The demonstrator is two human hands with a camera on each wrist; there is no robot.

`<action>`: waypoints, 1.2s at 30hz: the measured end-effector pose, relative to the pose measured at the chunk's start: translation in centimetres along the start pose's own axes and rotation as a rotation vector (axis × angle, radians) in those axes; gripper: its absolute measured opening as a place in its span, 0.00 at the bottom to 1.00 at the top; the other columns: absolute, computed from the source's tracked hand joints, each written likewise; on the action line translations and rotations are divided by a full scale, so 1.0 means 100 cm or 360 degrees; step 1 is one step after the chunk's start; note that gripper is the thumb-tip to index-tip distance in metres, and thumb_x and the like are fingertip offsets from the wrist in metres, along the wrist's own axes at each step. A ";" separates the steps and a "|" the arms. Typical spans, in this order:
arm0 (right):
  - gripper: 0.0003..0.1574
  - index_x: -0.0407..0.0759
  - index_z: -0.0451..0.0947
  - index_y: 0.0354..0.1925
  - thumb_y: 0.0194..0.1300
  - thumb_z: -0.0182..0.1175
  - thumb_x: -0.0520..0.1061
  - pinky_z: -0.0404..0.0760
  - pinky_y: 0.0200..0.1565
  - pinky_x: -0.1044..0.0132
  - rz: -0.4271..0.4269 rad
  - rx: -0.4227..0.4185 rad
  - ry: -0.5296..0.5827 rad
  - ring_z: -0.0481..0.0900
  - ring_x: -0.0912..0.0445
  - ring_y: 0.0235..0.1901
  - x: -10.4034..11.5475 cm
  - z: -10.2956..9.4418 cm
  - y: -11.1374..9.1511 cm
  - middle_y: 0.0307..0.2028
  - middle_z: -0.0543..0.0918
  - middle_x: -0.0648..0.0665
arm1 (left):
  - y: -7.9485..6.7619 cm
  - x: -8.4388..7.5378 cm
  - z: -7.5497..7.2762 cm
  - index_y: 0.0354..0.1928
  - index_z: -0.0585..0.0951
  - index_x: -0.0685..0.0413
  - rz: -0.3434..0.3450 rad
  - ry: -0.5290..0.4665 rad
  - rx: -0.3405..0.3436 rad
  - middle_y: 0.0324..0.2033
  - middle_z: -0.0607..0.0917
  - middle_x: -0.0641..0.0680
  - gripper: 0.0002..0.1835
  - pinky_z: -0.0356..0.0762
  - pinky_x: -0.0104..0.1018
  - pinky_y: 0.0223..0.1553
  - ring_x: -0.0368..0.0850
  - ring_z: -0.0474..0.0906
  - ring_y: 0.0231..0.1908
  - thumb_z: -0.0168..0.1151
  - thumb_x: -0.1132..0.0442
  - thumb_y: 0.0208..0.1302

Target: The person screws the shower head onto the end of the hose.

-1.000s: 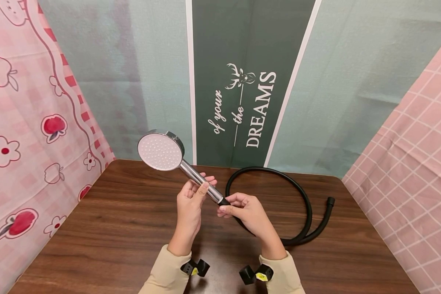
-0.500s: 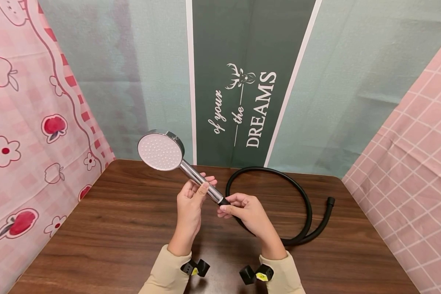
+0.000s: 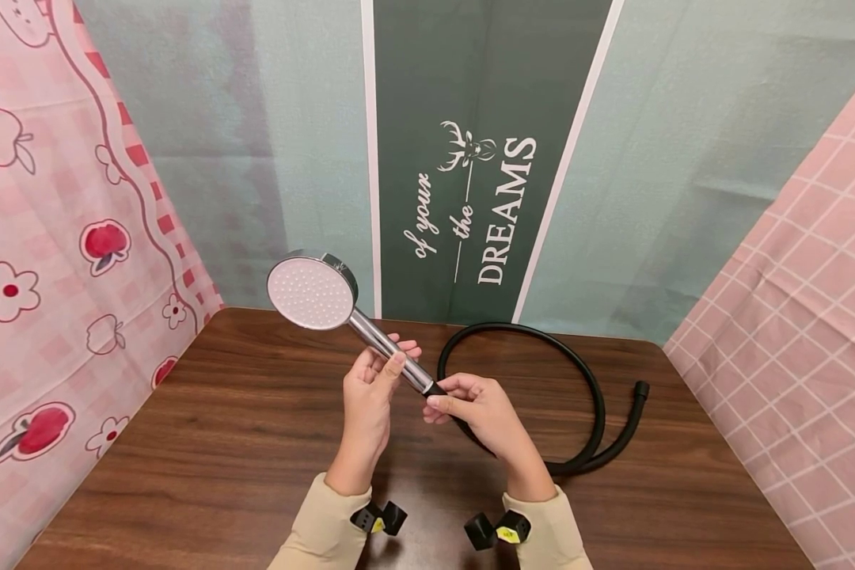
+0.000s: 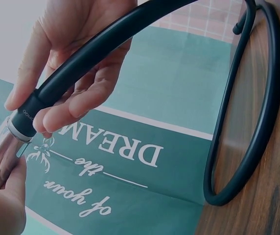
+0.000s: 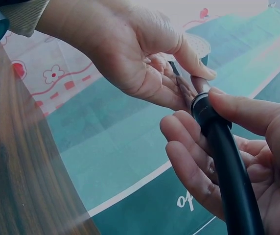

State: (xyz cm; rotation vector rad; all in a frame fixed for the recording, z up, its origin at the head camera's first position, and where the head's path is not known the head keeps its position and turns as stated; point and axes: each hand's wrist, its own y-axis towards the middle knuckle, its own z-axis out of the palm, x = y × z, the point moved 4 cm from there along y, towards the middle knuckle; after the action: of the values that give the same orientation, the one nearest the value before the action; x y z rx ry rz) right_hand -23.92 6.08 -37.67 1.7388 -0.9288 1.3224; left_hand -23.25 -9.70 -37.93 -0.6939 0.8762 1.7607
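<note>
The left hand [image 3: 367, 402] holds the handle [image 3: 374, 337] of the shower head [image 3: 321, 294] in the head view, thumb on top and fingers beneath, and we see the right hand [image 3: 486, 413] pinching the black collar [image 3: 434, 390] of the hose [image 3: 599, 412] at the handle's lower end. The shower head is up over the table [image 3: 207, 443], tilted, its round face [image 3: 309, 294] to the upper left and turned toward us. Both forearms come in from the near side. We judge the chrome smooth and apt to twist in dry fingers, with most weight toward the round face, so we would take hold around mid-handle.

From the left wrist, we see the right thumb and fingers curled round the collar, which meets a pale ring [image 4: 16, 132]; the hose bends away in a wide arc and loops down to the table. It looks light but springy, so we reckon the collar gives a surer grip than the tube.

From the right wrist, we find the left palm turned partly upward, its thumb over the handle, while the right thumb lies on the collar. Collar and handle look roughly in line; we cannot tell how firmly they are joined
</note>
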 end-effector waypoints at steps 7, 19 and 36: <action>0.18 0.23 0.77 0.44 0.66 0.64 0.39 0.88 0.39 0.63 -0.0009 0.0020 0.0009 0.88 0.61 0.30 0.000 0.000 0.000 0.35 0.85 0.22 | 0.000 0.000 0.000 0.53 0.75 0.62 0.0005 0.0001 0.0006 0.39 0.89 0.47 0.12 0.82 0.32 0.53 0.40 0.88 0.43 0.58 0.72 0.69; 0.17 0.20 0.76 0.44 0.67 0.63 0.38 0.88 0.38 0.61 -0.0001 0.0034 0.0059 0.88 0.61 0.29 -0.001 0.000 0.001 0.34 0.84 0.20 | 0.000 0.001 0.000 0.53 0.75 0.61 0.0012 -0.0028 0.0018 0.39 0.89 0.47 0.12 0.82 0.32 0.53 0.40 0.88 0.43 0.58 0.71 0.69; 0.17 0.21 0.76 0.44 0.68 0.61 0.39 0.88 0.39 0.56 0.0017 0.0049 0.0049 0.88 0.60 0.29 -0.004 0.001 0.001 0.33 0.84 0.21 | -0.001 0.000 0.000 0.52 0.75 0.60 0.0005 -0.0042 0.0020 0.39 0.89 0.48 0.12 0.82 0.33 0.53 0.40 0.88 0.43 0.58 0.72 0.69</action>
State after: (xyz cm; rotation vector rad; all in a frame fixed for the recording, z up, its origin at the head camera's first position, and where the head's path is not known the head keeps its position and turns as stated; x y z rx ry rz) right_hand -24.02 6.03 -38.06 1.7340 -0.9061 1.3736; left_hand -23.16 -9.64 -37.98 -0.6604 0.8700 1.7619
